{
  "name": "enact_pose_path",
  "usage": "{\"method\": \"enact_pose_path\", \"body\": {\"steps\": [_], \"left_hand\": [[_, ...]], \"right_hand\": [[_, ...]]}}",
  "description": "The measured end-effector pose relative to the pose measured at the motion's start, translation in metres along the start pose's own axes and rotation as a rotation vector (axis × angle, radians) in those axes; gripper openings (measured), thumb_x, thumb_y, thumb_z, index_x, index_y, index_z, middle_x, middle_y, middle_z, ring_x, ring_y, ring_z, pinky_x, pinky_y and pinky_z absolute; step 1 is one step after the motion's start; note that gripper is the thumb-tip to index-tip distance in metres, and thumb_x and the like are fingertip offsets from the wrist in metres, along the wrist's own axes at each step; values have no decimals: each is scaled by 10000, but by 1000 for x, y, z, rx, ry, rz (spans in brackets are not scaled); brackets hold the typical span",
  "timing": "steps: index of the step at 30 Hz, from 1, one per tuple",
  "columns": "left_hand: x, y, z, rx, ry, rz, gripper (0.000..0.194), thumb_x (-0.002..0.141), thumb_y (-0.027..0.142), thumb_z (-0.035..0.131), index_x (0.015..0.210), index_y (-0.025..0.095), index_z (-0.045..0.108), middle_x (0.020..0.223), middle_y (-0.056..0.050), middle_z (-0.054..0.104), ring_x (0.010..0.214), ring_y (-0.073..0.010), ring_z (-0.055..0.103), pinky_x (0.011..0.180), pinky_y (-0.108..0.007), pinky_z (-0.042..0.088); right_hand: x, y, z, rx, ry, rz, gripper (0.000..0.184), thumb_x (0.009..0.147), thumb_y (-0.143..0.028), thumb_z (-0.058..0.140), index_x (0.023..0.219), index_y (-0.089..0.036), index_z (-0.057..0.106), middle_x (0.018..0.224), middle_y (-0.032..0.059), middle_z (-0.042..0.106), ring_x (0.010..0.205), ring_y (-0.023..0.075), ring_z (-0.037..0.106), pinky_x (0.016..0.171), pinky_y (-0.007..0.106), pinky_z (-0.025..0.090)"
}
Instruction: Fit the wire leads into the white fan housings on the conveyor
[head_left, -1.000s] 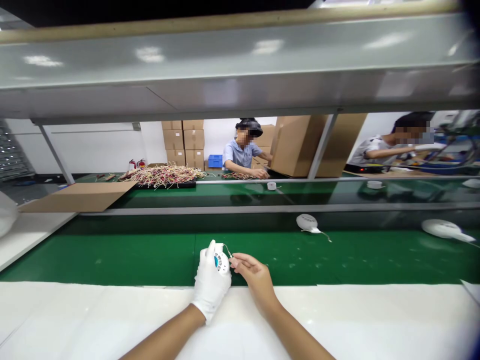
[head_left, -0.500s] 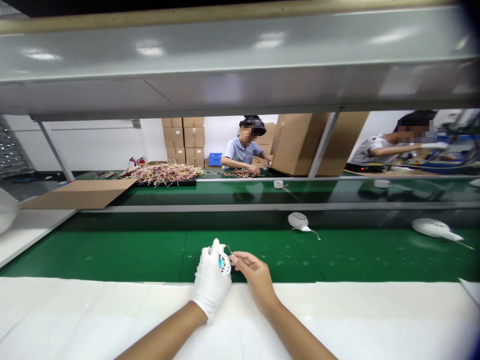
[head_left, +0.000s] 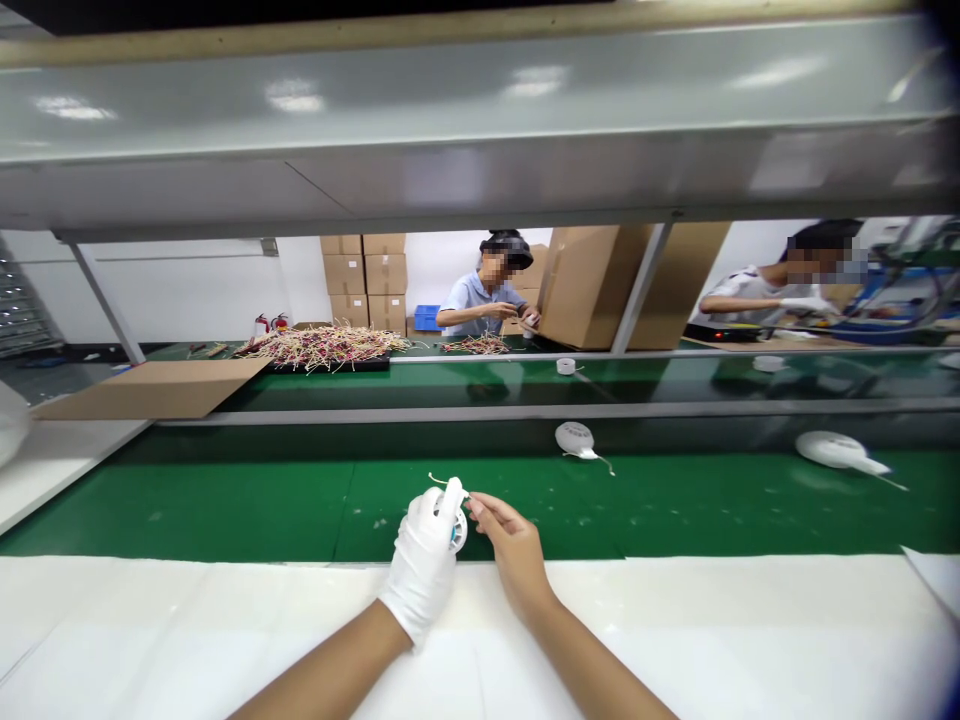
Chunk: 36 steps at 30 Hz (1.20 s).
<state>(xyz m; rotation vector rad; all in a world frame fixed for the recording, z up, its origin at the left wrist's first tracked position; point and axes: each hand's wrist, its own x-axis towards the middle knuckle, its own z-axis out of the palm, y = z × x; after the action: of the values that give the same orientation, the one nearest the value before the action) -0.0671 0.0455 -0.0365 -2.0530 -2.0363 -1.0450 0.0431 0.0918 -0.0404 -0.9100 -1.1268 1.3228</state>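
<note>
Gloved left hand (head_left: 421,560) clamped round white fan (head_left: 460,535) above green belt (head_left: 247,505); right hand (head_left: 517,550) at its edge, can't tell if gripping. Stray wire (head_left: 438,480) could snag the glove, strain.

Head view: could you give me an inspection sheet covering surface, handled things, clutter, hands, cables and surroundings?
Surface: white worktop in front of a green belt.
Handled things: white round slotted housing, partly hidden by the glove.
Clutter: cardboard sheet at left; heaped wires across the belt.
Hands: left hand, gloved, grips the housing; right hand, bare, has fingertips at its upper edge, exact contact unclear.
Cables: thin wire sticks out above the glove.
Surroundings: two co-workers opposite; large carton between them.
</note>
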Motion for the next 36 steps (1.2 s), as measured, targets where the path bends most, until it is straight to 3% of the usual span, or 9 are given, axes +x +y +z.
{"method": "enact_pose_path", "body": {"steps": [5, 10, 14, 17, 22, 28, 33, 36], "left_hand": [[-3, 0, -1, -320, -9, -38, 501, 783, 185, 427, 1275, 245, 356, 1138, -98, 433, 960, -194, 489, 799, -284, 409], [-4, 0, -5, -649, -117, -134, 871, 517, 264, 716, 1290, 214, 318, 1206, -81, 385, 1058, -226, 448, 896, -291, 379], [-4, 2, -9, -811, -258, -276, 963, 534, 298, 720, 1335, 199, 195, 1145, -80, 493, 1004, -210, 493, 868, -299, 399], [-3, 6, -12, -828, -325, -290, 945, 552, 278, 707, 1337, 190, 188, 1088, -74, 544, 930, -193, 532, 817, -278, 422], [-2, 8, -12, -859, -271, -271, 891, 547, 210, 687, 1320, 145, 247, 969, -79, 604, 880, -190, 547, 820, -268, 407], [-7, 0, -3, -957, -216, -305, 918, 475, 151, 690, 1303, 161, 293, 970, -67, 604, 840, -192, 557, 800, -258, 411], [-6, 0, -6, -955, -218, -312, 891, 450, 151, 689, 1274, 169, 351, 984, -63, 597, 864, -204, 548, 829, -275, 403], [-4, 2, -10, -998, -257, -350, 817, 474, 166, 675, 1244, 166, 398, 875, -40, 618, 789, -191, 553, 815, -286, 415]], "right_hand": [[-2, -3, 1, -27, 8, 14, 289, 611, -386, 676, 812, -179, 692, 821, 64, 685, 753, 219, 580, 647, 310, 455], [-3, -4, 1, -18, 12, 9, 288, 600, -398, 678, 784, -176, 694, 806, 63, 688, 753, 234, 593, 670, 332, 474], [-4, -4, 1, -96, -22, -42, 252, 623, -399, 657, 746, -183, 694, 806, 62, 684, 798, 253, 590, 731, 353, 463], [-6, -6, 1, -185, -51, -94, 214, 660, -384, 629, 735, -195, 697, 819, 62, 680, 819, 253, 584, 771, 355, 443], [-7, -6, 1, -221, -60, -143, 203, 666, -380, 624, 754, -214, 702, 836, 63, 673, 823, 252, 581, 780, 366, 442], [-6, -5, 1, -162, 71, -171, 138, 585, -336, 691, 638, -209, 692, 794, 54, 669, 806, 241, 588, 744, 344, 469], [-8, -4, 0, -74, 49, -94, 262, 589, -294, 701, 824, -184, 666, 803, 58, 693, 794, 236, 618, 785, 367, 470], [-9, -5, -2, -66, 40, -85, 280, 594, -286, 702, 842, -171, 647, 806, 67, 698, 813, 248, 624, 802, 382, 467]]}}
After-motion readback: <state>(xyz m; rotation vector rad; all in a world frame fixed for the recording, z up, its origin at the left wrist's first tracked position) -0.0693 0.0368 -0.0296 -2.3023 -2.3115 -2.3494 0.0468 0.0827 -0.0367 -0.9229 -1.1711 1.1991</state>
